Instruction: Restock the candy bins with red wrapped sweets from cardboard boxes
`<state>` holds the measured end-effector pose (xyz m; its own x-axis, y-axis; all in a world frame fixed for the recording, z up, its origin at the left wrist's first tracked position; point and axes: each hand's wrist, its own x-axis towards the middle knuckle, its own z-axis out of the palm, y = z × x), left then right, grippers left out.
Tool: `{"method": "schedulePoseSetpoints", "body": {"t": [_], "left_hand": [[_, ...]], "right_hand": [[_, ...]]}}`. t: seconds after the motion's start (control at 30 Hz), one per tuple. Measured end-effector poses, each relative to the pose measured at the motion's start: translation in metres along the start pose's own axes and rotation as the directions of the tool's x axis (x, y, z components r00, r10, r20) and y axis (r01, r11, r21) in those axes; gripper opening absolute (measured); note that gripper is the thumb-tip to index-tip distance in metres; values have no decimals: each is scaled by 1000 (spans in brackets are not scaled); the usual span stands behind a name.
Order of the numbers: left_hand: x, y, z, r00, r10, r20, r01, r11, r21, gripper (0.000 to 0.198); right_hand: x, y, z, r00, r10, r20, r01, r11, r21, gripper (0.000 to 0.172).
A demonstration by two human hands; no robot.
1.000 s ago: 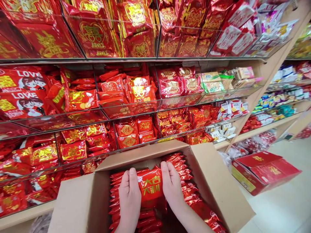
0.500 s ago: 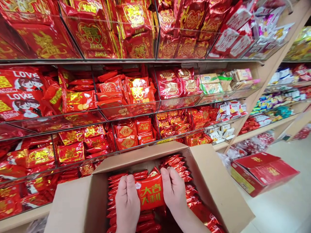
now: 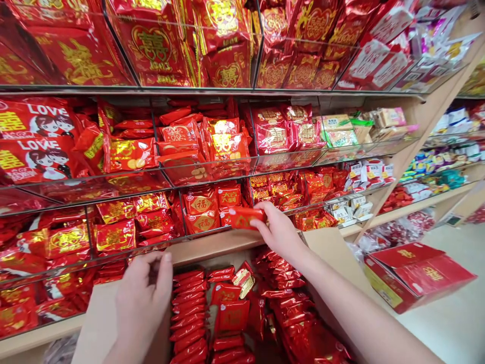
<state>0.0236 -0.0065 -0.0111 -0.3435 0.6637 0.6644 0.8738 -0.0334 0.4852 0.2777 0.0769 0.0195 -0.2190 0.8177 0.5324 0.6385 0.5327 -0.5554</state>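
Shelves (image 3: 41, 331); packet (image 3: 243, 218) in right hand (image 3: 279, 231)

Cannot read the gold print on the oblong shiny red plastic packet (image 3: 246, 218), blurred and partly hidden behind the bare right hand (image 3: 281, 231). Cannot see the near end of the open brown cardboard box (image 3: 214, 247), cut by the bottom edge. Cannot confirm (also because of blur) any contact between the bare left hand (image 3: 142, 298) and the box.

Pinching a red packet (image 3: 242, 218) in the right hand (image 3: 281, 231) before the stocked shelves (image 3: 38, 336), while holding the left hand (image 3: 146, 293), loosely curled, beside an open carton (image 3: 333, 247) of stacked packets (image 3: 189, 318).
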Motion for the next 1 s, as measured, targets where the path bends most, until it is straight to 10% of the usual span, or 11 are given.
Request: {"method": "schedulePoseSetpoints", "body": {"t": [0.23, 0.63, 1.0], "left_hand": [[27, -32, 4, 939, -157, 307, 101, 976, 192, 29], [20, -34, 7, 973, -17, 231, -21, 987, 160, 28], [20, -30, 6, 974, 5, 227, -50, 980, 193, 30]], "right_hand": [[87, -4, 43, 993, -11, 119, 55, 924, -378, 23], [112, 27, 91, 981, 45, 187, 35, 915, -402, 54], [127, 19, 80, 960, -15, 279, 140, 890, -435, 61]]}}
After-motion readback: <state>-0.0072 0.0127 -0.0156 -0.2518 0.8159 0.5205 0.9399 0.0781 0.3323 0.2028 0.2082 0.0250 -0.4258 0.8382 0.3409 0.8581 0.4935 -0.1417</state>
